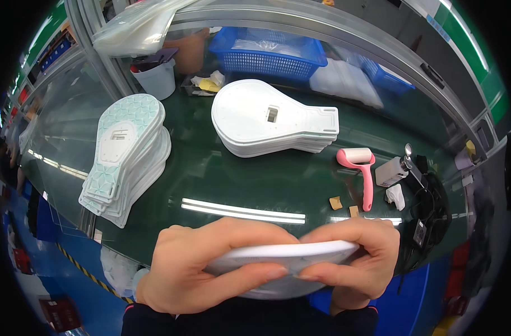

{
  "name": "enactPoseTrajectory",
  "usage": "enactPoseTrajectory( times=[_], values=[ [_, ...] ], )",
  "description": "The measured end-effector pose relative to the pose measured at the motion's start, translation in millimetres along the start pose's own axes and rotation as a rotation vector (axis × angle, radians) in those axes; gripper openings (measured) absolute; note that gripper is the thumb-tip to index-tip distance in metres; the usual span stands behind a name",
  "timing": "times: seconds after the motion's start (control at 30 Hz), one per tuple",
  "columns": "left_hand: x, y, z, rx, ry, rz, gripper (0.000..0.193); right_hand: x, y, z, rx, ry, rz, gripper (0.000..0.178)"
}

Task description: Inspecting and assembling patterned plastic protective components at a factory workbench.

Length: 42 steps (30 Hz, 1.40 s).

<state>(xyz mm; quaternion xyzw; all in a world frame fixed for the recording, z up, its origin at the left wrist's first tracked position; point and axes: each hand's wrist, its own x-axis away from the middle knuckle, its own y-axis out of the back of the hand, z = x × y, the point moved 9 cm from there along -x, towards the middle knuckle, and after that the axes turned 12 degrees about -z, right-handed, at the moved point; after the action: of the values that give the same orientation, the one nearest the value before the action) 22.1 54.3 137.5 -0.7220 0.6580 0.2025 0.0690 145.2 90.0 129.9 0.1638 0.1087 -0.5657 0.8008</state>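
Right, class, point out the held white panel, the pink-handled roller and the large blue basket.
Held white panel point(280, 251), head view: upper edge.
Pink-handled roller point(367, 182), head view: handle.
Large blue basket point(266, 63), head view: front wall.

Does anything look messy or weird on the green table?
A little: the patterned stack on the left is fanned unevenly, unlike the neater white stack. Two small tan squares lie loose near the pink roller.

White panel point(296, 251), white stack point(125, 151) with mint geometric pattern, pink-and-white roller point(367, 176), blue basket point(269, 63), green tabletop point(250, 182)
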Motion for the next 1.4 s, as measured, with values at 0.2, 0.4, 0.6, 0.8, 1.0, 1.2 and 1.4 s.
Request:
enactPoseTrajectory(
  times=[0.2,0.4,0.6,0.8,1.0,1.2,1.4],
  values=[
    [2,-9,5,0.111,0.058,0.140,0.035,6,3,-7,-0.088,-0.129,-0.009,0.017],
    [-1,-15,6,-0.005,0.014,0.194,0.044,2,2,3,0.023,-0.038,0.020,0.017],
    [-4,-11,12,0.009,0.069,0.038,0.033,6,2,10,0.100,0.085,-0.069,0.020],
    [-5,-12,15,0.046,0.069,-0.027,0.028,8,5,10,0.118,0.141,-0.118,0.020],
    [-2,-16,16,0.070,0.109,0.091,0.031,6,4,7,0.035,0.137,-0.074,0.019],
    [-1,-23,12,0.108,0.039,0.212,0.040,6,8,4,-0.005,0.037,-0.024,0.019],
    [14,2,-31,-0.697,-0.586,-0.264,0.068,10,8,-9,-0.109,0.043,-0.114,0.019]
  ],
)
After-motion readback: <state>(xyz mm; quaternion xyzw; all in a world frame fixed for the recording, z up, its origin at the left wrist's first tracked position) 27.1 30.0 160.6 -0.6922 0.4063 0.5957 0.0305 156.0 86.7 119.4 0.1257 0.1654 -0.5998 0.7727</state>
